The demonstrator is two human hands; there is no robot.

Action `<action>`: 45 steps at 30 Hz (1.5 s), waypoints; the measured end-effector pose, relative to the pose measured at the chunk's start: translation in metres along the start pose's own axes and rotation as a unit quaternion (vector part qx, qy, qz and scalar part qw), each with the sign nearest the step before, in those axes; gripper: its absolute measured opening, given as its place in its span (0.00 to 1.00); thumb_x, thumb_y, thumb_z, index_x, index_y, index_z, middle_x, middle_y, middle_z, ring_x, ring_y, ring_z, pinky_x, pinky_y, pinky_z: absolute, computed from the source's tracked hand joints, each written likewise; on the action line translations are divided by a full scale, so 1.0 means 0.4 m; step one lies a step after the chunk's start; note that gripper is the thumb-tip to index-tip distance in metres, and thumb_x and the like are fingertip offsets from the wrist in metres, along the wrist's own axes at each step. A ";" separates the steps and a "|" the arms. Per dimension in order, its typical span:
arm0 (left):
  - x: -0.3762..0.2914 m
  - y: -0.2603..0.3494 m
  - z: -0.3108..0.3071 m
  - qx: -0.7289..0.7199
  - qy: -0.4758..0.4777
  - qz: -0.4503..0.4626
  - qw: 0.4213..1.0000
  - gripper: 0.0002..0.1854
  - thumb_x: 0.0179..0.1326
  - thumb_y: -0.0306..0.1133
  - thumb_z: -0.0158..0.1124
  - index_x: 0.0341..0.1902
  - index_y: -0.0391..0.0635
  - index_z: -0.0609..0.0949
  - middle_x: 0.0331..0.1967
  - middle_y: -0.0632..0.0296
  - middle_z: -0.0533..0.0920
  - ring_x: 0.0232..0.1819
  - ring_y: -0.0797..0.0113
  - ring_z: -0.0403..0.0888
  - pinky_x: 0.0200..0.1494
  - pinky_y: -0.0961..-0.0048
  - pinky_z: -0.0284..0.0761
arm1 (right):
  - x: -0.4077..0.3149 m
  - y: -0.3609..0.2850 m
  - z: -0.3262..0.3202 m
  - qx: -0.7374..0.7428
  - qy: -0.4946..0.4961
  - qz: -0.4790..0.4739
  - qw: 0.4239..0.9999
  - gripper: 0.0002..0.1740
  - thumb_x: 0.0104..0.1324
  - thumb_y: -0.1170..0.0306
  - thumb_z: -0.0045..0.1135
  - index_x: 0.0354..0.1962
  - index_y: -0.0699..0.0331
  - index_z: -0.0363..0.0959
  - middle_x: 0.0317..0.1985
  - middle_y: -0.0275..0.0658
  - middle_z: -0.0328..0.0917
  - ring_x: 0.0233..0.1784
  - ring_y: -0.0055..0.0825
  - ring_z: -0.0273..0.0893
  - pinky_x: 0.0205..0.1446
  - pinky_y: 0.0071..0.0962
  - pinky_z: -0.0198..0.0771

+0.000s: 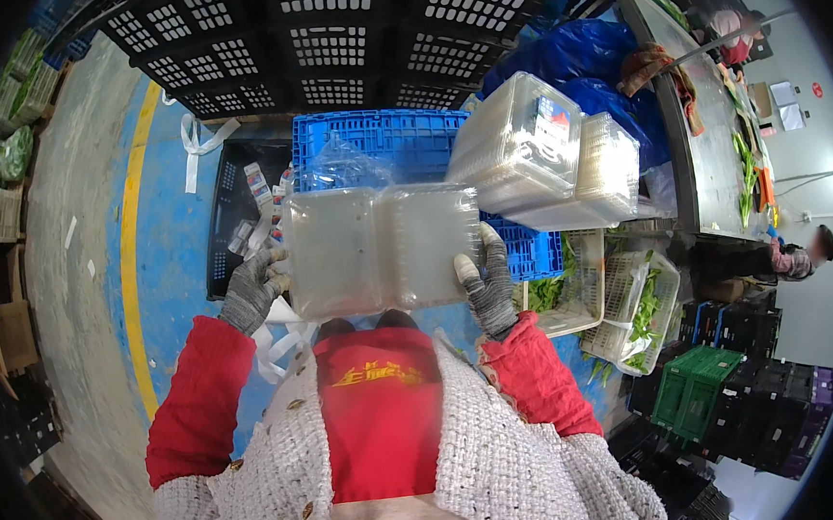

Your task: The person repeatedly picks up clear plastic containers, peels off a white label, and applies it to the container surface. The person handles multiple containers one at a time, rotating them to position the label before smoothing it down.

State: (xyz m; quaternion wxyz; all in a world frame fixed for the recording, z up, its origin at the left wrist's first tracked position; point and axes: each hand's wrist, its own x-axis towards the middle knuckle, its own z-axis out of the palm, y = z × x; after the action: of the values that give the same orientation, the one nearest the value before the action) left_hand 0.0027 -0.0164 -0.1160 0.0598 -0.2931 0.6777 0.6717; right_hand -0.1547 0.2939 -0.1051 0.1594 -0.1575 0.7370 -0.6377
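Observation:
Between my two gloved hands is a stack of clear plastic clamshell containers [333, 255], spread open into two halves side by side. My left hand [250, 287], in a grey glove with pale fingertips, grips the left edge. On the right edge, my right hand [489, 280] holds on with thumb and fingers. More nested clear clamshells [510, 145] lean at the upper right, one bearing a printed label. Behind the held stack, a blue plastic crate [379, 143] has crumpled clear film [345, 165] over it.
Tall black crates [328, 38] stand ahead. A black tray [226, 179] at left holds labels in rolls. Leafy greens fill pale crates [627, 318] at right, below a metal table [707, 167]. Blue plastic bags [576, 53] lie near it. Another person [793, 255] is at far right.

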 end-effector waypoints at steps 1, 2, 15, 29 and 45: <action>0.009 0.005 -0.001 -0.006 0.003 -0.016 1.000 0.26 0.50 0.16 0.60 0.57 0.37 0.71 0.26 0.70 0.71 0.29 0.82 0.68 0.37 0.86 0.70 | -0.008 -0.001 0.003 0.020 -0.009 -0.007 1.000 0.28 0.60 0.71 0.49 0.57 0.65 0.53 0.53 0.41 0.59 0.56 0.29 0.60 0.60 0.29 0.58; 0.016 0.010 0.000 -0.020 -0.007 -0.018 1.000 0.26 0.50 0.17 0.60 0.57 0.37 0.71 0.26 0.70 0.71 0.29 0.82 0.68 0.38 0.86 0.70 | -0.016 -0.003 0.006 0.006 -0.006 -0.008 1.000 0.26 0.61 0.71 0.45 0.57 0.64 0.53 0.53 0.41 0.58 0.56 0.27 0.59 0.60 0.30 0.57; -0.172 0.188 -0.063 -0.170 0.024 0.039 0.984 0.23 0.52 0.36 0.65 0.51 0.41 0.74 0.40 0.65 0.78 0.41 0.77 0.75 0.46 0.78 0.72 | 0.006 -0.306 0.183 0.071 -0.240 -0.012 0.968 0.30 0.55 0.70 0.61 0.56 0.63 0.62 0.51 0.43 0.67 0.56 0.33 0.65 0.59 0.33 0.62; -0.337 0.161 -0.119 0.167 0.051 0.293 0.940 0.31 0.43 0.27 0.70 0.54 0.42 0.70 0.48 0.56 0.74 0.50 0.65 0.73 0.56 0.67 0.68 | -0.026 -0.348 0.382 0.116 -0.472 0.161 0.859 0.26 0.63 0.70 0.54 0.57 0.68 0.61 0.40 0.35 0.75 0.42 0.17 0.71 0.48 0.17 0.67; -0.185 0.110 -0.100 0.109 -0.006 0.218 0.970 0.13 0.41 0.25 0.72 0.33 0.44 0.80 0.31 0.63 0.82 0.35 0.71 0.80 0.38 0.75 0.75 | -0.037 -0.460 0.337 0.103 -0.117 -0.123 0.980 0.13 0.57 0.70 0.61 0.38 0.68 0.75 0.31 0.39 0.80 0.32 0.23 0.76 0.33 0.21 0.71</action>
State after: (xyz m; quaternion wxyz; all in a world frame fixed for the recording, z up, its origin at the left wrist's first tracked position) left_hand 0.0550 -0.0340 -0.0387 -0.0530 -0.1260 0.7939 0.5925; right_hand -0.0774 0.1552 0.0594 0.1802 -0.3026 0.6188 -0.7022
